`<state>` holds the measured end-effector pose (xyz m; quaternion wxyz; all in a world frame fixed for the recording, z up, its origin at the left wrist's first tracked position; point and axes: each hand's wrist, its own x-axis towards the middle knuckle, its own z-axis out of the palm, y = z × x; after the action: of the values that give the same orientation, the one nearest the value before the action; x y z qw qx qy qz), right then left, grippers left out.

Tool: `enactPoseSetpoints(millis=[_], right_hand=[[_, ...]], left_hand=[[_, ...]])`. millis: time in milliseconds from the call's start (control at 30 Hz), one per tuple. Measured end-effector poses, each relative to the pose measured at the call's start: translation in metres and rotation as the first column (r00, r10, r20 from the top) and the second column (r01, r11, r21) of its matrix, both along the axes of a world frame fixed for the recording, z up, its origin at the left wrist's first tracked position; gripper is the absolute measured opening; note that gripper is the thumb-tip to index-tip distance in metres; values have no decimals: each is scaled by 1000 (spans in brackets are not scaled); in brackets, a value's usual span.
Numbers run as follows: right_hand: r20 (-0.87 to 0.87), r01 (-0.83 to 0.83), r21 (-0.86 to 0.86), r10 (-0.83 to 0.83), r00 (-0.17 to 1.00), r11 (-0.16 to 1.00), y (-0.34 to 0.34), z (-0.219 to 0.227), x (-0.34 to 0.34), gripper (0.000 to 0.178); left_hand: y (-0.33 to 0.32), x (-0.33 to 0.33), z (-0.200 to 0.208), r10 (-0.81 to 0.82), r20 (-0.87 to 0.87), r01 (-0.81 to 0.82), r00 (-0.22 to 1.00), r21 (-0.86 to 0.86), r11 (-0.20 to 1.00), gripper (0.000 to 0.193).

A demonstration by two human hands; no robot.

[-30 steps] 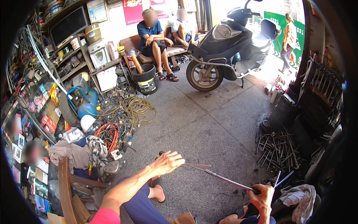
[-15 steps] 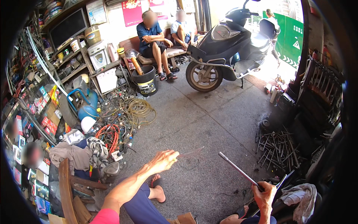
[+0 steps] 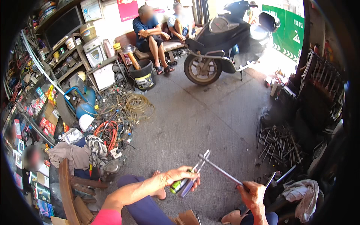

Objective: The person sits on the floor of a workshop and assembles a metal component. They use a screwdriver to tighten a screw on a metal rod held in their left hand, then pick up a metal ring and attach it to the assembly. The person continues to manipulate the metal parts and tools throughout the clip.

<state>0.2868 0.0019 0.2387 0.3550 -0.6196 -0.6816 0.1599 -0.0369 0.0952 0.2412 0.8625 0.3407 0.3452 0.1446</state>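
My left hand (image 3: 179,175) is closed around a slim plier-like tool (image 3: 186,188) with green and purple handles. Its narrow metal tips point up and away over the floor. In my right hand (image 3: 255,195) is a long metal T-handle socket wrench (image 3: 223,171), its shaft slanting up to the left. The wrench's end meets or crosses the tool's tips; whether they touch, I cannot tell. Part of the crossbar (image 3: 270,179) sticks out beside my right hand.
Coiled hoses (image 3: 135,107) and cluttered parts lie at left, beside a wooden stool (image 3: 64,187). A scooter (image 3: 221,41) and a black bucket (image 3: 144,78) stand ahead; two people sit behind. Loose metal rods (image 3: 279,146) are heaped at right, near a rag (image 3: 302,197).
The plier-like tool now shows in my left hand, where only thin blurred streaks showed before. Both hands have moved closer together, bringing the wrench's end to the tool's tips.
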Motion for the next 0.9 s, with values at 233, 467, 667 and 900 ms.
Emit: enactPoseSetpoints(millis=[233,467,667,900], right_hand=[[13,-12,-69,13,1000,998,7,4,-20,12],[68,258,16,-258,964,966,28,14,-26,14],[-78,266,-150,-280,957,952,41,26,-30,15],[-352,172,-181,-227,908,968,35,25,-28,16]], left_hand=[[4,5,13,157,107,-164,982,59,985,20],[8,6,22,201,142,-213,969,75,974,16],[14,-2,31,208,183,-241,961,181,954,13],[17,-22,14,319,33,-305,947,401,864,20]])
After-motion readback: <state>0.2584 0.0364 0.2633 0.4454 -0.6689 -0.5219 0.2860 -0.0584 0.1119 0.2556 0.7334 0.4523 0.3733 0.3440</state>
